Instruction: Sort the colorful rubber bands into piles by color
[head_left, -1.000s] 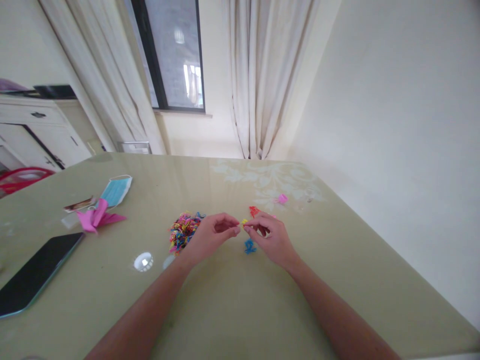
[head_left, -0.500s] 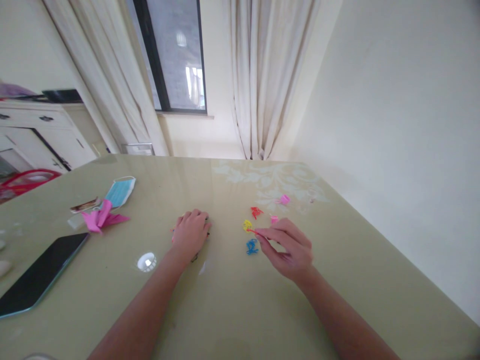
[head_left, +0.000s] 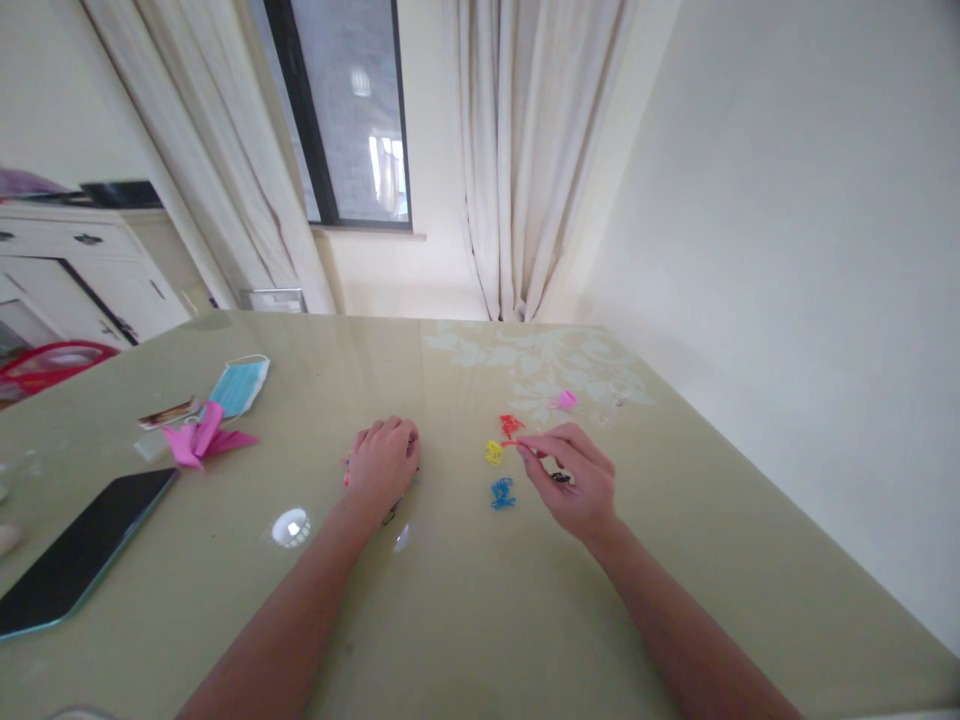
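Note:
My right hand [head_left: 574, 475] pinches a thin red rubber band [head_left: 509, 443] between thumb and forefinger, just below a small heap of red bands [head_left: 511, 426]. Left of the fingertips is a yellow heap [head_left: 493, 453], and lower down a blue heap [head_left: 502, 493]. Something black [head_left: 560, 478] shows partly behind the right hand's fingers. My left hand [head_left: 382, 462] rests palm down with its fingers bent but not closed, over a mixed pile of small coloured bands [head_left: 346, 470] that it mostly hides. A dark band [head_left: 390, 515] sticks out near its wrist.
A pink piece [head_left: 566, 400] lies beyond the right hand. On the left are a pink folded-paper figure [head_left: 201, 437], a blue face mask [head_left: 240, 387] and a dark phone or tablet [head_left: 90, 545]. The glossy table [head_left: 465, 620] meets a wall at right.
My right hand has moved slightly up and left with the red band, toward the red heap. Black shows behind its fingers now. The left hand's fingers have drawn in a little.

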